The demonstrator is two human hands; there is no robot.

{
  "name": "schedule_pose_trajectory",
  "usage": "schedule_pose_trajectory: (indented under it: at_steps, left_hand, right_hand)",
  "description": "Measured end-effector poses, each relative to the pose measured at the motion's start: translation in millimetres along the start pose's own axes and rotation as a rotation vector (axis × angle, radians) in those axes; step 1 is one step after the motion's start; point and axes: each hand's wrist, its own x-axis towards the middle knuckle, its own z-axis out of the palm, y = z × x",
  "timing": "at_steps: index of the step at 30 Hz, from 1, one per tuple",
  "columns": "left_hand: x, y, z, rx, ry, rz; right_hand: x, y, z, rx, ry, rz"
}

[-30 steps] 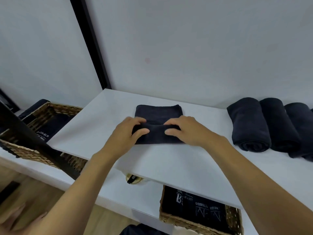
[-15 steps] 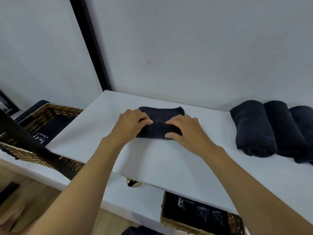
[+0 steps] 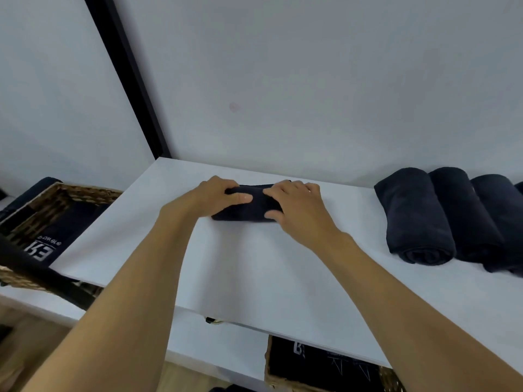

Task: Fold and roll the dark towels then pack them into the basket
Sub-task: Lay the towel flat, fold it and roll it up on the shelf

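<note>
Our left hand (image 3: 218, 195) and right hand (image 3: 294, 205) both curl closed over the dark navy terry towel roll (image 3: 249, 209), which lies crosswise on the white flat shelf (image 3: 254, 264) near the back wall, thumbs on its near side. Three rolled dark towels (image 3: 452, 219) lie side by side well to the right, and a woven wicker basket (image 3: 85, 192) sits lower left

Bare shelf (image 3: 254, 273) ahead; rolled towels (image 3: 441, 216) block the right.
</note>
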Motion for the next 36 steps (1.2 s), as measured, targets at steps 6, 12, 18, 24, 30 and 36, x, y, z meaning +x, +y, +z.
schedule_pose_trajectory:
  at_steps: [6,12,18,24,30,36]
  left_hand:
    - [0.0,13.4,42.7,-0.048,0.653,-0.148]
    - [-15.5,39.6,72.7,-0.847,0.77,-0.398]
    - [3.9,67.1,75.2,-0.882,0.592,-0.375]
    - [3.2,93.5,84.4,-0.657,0.369,-0.218]
    - [12.5,152.9,121.3,-0.547,0.196,-0.005]
    - [28.0,208.6,152.0,-0.498,0.149,0.065]
  right_hand:
    - [57.8,14.2,-13.4,0.041,-0.319,0.126]
    - [81.6,23.7,-11.3,0.214,-0.428,0.253]
    - [67.9,16.1,-17.3,0.365,-0.385,0.397]
    - [25.7,31.6,-37.6,0.583,-0.425,0.699]
    - [-31.2,61.9,-69.2,0.213,-0.104,0.686]
    - [-70.8,79.7,-87.2,-0.086,-0.12,0.69]
